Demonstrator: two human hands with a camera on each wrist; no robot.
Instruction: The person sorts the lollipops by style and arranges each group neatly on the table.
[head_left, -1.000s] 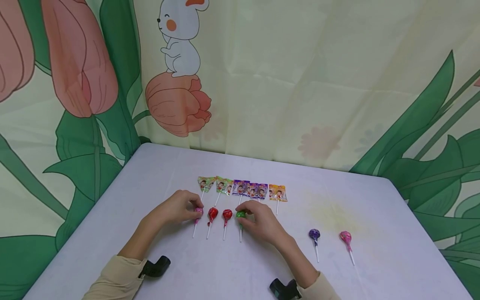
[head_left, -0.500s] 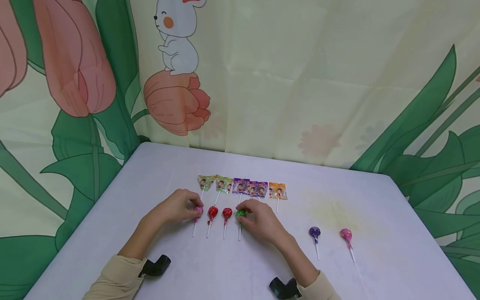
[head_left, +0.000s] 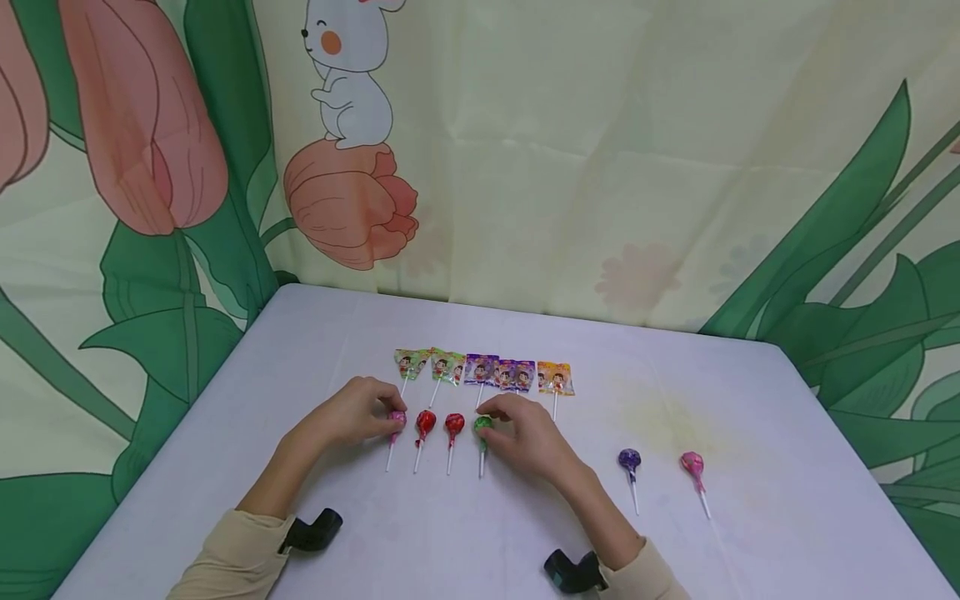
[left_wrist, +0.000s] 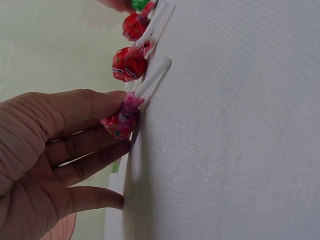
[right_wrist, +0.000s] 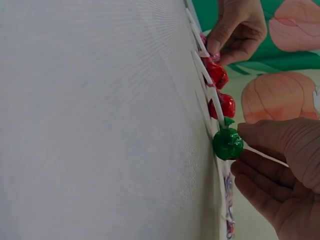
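Note:
My left hand (head_left: 365,412) pinches the wrapped head of a pink lollipop (left_wrist: 122,120) at the left end of a row on the table. Its thumb and fingers lie about the candy while the white stick points toward me. Two red lollipops (head_left: 425,424) (head_left: 454,426) lie side by side between the hands. At the row's right end is a green lollipop (right_wrist: 228,144), its head between the thumb and fingers of my right hand (head_left: 525,437). In the right wrist view that thumb touches the candy's edge, and the other fingers extend beneath it.
Behind the row lie several flat-packed lollipops: green packets (head_left: 447,367), purple packets (head_left: 481,369) and an orange packet (head_left: 556,378). Off to the right are a purple lollipop (head_left: 630,461) and another pink lollipop (head_left: 693,467). A printed curtain (head_left: 555,167) hangs behind the white table (head_left: 420,542).
The right hand has shifted slightly right, and the green lollipop's stick has swung a little in its place. My left hand stays on the pink lollipop. The head view has tilted slightly.

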